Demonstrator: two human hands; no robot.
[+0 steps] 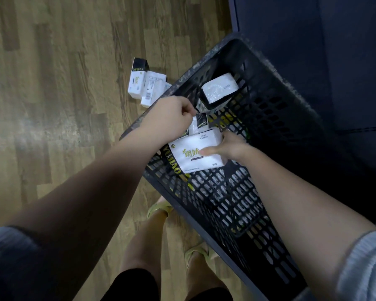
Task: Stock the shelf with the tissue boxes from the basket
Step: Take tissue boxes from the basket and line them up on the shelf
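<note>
A black lattice basket [267,118] stands on the floor below me, tipped against a dark blue unit. My right hand [230,146] grips the right edge of a white tissue pack with green lettering [189,155], thumb lying across its face. My left hand [172,114] is curled over the basket's near rim and pinches the top of a smaller white and black pack [199,123] just behind the first. Another wrapped tissue pack [218,90] lies deeper in the basket.
Two or three white tissue packs [148,83] lie on the wooden floor left of the basket. The dark blue shelf unit [313,40] fills the upper right. My feet in pale sandals [161,208] stand beside the basket's near corner.
</note>
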